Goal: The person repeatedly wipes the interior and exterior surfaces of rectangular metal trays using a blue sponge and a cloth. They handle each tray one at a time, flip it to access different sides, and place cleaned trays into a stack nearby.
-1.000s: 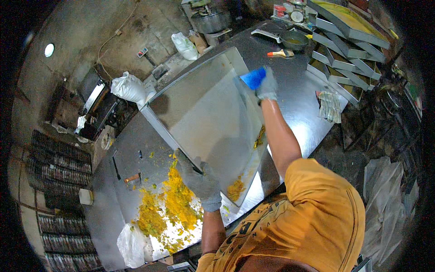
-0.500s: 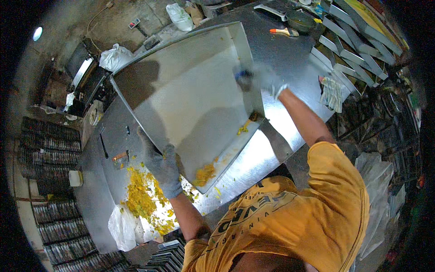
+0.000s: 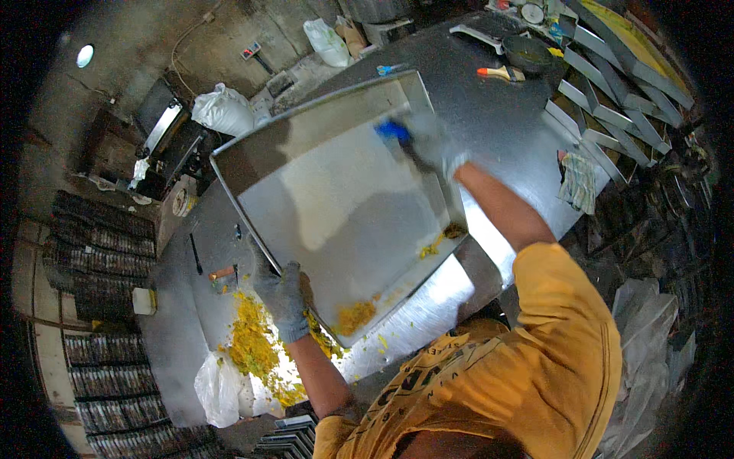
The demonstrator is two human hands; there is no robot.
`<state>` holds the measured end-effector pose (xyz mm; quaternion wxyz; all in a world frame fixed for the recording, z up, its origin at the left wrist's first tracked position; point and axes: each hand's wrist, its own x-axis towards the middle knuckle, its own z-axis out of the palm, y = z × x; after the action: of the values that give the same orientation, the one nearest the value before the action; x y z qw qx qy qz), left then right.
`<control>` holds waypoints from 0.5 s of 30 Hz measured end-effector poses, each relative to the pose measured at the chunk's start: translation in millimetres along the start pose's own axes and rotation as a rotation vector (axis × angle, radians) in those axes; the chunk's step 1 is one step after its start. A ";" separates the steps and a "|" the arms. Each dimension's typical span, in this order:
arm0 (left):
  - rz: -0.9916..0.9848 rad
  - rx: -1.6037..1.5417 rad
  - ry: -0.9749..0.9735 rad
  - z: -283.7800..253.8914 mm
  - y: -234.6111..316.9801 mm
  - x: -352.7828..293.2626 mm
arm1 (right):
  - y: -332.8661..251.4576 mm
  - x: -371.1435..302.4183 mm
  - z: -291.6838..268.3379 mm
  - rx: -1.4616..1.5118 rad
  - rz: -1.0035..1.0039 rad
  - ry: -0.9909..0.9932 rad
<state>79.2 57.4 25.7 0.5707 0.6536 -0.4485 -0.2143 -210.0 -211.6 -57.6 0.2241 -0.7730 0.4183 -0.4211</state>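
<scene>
A large, shallow metal tray [image 3: 306, 176] is held over the steel table, slightly tilted. My left hand [image 3: 283, 298], in a grey glove, grips its left rim near the front corner. Inside the tray's right part is my right hand [image 3: 432, 145], gloved in pale cloth and smeared by motion. It is closed on a dark tool with a blue end [image 3: 392, 130]; blur hides its exact kind. Yellow crumbly scraps [image 3: 355, 317] lie in the tray's near corner, and a few darker bits [image 3: 453, 230] sit in its right corner.
A heap of yellow scraps [image 3: 256, 336] and a white plastic bag [image 3: 218, 390] are on the table at near left. A brush [image 3: 501, 73], a dark pan [image 3: 527, 53] and stacked metal trays [image 3: 604, 99] occupy the far right. A striped glove [image 3: 579, 182] hangs at the right edge.
My right hand has swept the blue-ended tool leftward, away from the tray's right wall. The tray's far side looks a little lower. My left hand keeps its grip, and the whole view has shifted slightly.
</scene>
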 end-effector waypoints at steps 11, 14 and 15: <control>0.388 0.353 0.036 33.0 41.4 -34.7 | 2.8 70.6 -22.2 -0.084 0.446 0.615; 0.381 0.325 0.078 43.2 50.8 -34.9 | 2.4 68.1 -13.6 0.129 0.418 0.802; 0.397 0.336 0.093 45.7 56.7 -34.1 | 12.5 67.3 -10.3 0.173 0.379 0.842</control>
<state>6.3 63.5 59.2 0.5049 0.6478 -0.5704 0.0097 -204.5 -274.7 -29.5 0.1715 -0.4233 0.5700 -0.6830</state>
